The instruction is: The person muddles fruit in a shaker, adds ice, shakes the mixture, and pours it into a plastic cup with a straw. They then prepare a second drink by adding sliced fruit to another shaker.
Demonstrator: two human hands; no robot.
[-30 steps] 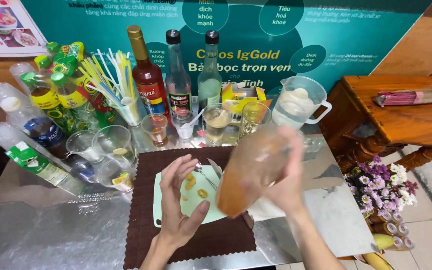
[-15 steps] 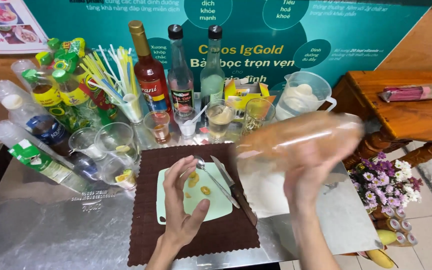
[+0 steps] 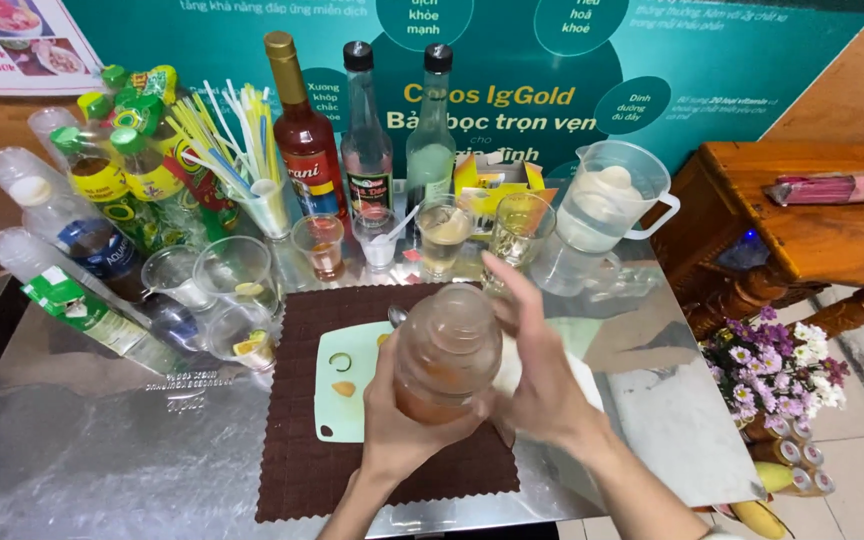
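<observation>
Hands [image 3: 472, 400] hold shaker [image 3: 447, 350] over steel table [image 3: 102, 450].

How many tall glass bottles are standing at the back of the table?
3. The red syrup bottle is on the left, a clear black-capped bottle is in the middle, and a greenish bottle is on the right. Others may hide behind the plastic bottles.

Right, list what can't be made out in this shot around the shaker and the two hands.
- Head view: the shaker base and what's inside; frosted plastic and the left hand cover them.
- Cutting board: its right part sits behind the shaker and right hand.
- The spoon on the board: only its bowl shows.
- Both forearms are cut off by the bottom edge.
</observation>
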